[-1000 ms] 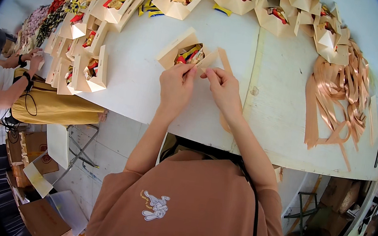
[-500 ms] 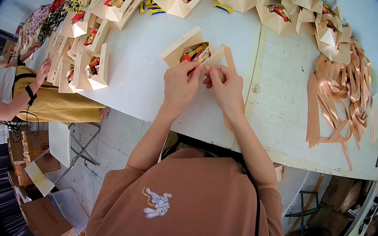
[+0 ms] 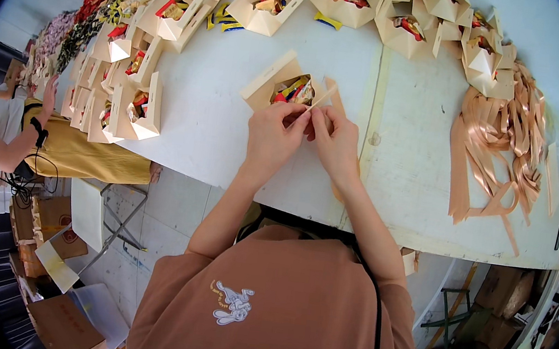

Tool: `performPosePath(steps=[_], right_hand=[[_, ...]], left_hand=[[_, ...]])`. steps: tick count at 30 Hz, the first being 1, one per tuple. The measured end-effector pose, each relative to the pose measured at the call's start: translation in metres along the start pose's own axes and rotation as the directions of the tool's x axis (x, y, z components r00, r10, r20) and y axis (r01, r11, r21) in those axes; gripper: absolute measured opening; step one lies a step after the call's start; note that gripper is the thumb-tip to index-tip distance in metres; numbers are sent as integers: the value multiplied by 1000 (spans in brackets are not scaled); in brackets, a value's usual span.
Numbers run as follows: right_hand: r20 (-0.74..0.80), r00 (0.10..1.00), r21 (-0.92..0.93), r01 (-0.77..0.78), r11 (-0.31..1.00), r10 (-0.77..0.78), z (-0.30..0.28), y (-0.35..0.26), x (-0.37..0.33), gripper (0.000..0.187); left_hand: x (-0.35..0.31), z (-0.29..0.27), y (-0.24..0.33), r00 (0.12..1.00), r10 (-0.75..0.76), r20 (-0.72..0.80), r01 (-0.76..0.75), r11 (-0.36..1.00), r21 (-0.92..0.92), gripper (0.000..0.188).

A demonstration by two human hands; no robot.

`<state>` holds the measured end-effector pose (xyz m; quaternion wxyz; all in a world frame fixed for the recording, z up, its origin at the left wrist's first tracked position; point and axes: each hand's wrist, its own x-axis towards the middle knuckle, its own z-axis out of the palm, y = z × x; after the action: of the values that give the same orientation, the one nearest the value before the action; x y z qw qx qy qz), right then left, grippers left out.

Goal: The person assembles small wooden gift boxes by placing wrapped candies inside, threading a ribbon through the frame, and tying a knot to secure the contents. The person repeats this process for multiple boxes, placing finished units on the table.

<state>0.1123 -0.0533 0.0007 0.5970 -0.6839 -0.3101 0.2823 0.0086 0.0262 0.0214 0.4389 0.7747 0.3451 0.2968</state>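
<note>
Candy box [image 3: 262, 87]: my left hand [image 3: 274, 135] pinches its edge, my right hand [image 3: 333, 143] the peach ribbon [image 3: 337, 100]; probably threading, so next needs gentle pulling.

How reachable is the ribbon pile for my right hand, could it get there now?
Probably yes: only tabletop seems to lie between your right hand and the ribbon pile, though it looks busy at the box and would likely have to leave that first.

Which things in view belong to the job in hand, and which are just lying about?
Apparently part of the job:
open cream box at both hands
wrapped pieces inside it
ribbon strip beside it
likely also ribbon pile, filled boxes

Apparently lying about:
folding stool
brown carton
</note>
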Motion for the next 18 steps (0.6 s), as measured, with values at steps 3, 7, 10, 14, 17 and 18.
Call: performPosePath(steps=[3, 7, 10, 14, 17, 18], right_hand=[[7, 1000, 9, 5, 1000, -5, -2, 7, -2, 32], [55, 997, 48, -63, 997, 61, -12, 9, -2, 37], [77, 993, 71, -95, 993, 90, -19, 11, 4, 40], [111, 969, 7, -222, 975, 220, -30, -1, 8, 44], [98, 966, -156, -220, 963, 237, -32, -7, 12, 48], [92, 973, -202, -189, 961, 211, -33, -1, 16, 49]], left_hand=[[0, 1, 6, 998, 19, 61, -17, 999, -40, 16], [9, 1, 9, 979, 134, 154, -166, 961, 220, 17], [21, 10, 7, 964, 209, 166, -246, 936, 253, 17], [20, 22, 1, 955, 253, 154, -287, 917, 278, 15], [19, 28, 0, 954, 271, 132, -300, 889, 345, 13], [18, 29, 1, 954, 273, 123, -299, 878, 373, 13]])
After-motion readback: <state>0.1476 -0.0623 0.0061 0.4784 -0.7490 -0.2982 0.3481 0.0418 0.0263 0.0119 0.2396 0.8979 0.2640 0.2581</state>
